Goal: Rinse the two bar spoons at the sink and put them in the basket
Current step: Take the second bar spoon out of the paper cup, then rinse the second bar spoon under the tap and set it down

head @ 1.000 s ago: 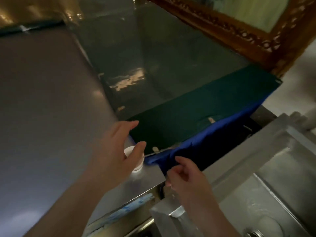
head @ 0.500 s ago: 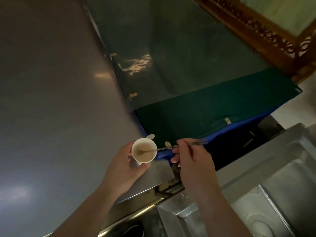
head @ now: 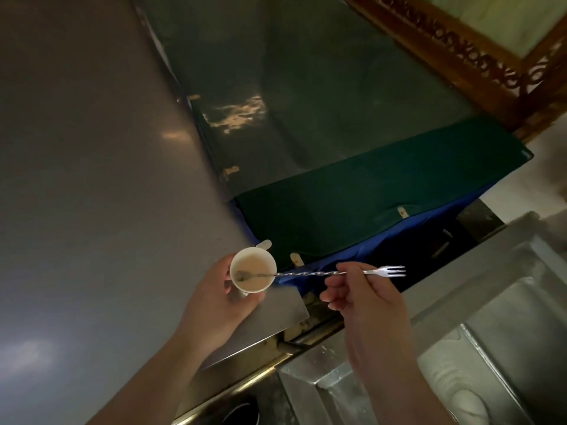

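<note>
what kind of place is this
Probably the working side of a bar or cafe counter. A stainless steel sink sits beside a long metal counter, and the right hand holds a twisted bar spoon with a fork end, its bowl in a small white cup.

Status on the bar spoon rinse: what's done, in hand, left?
Done: nothing rinsed yet. In hand: the right hand holds one bar spoon by its twisted stem, bowl end in the paper cup of pale liquid that the left hand holds. Left: carry it to the sink, rinse, repeat for the second spoon, then basket; neither is in view.
</note>
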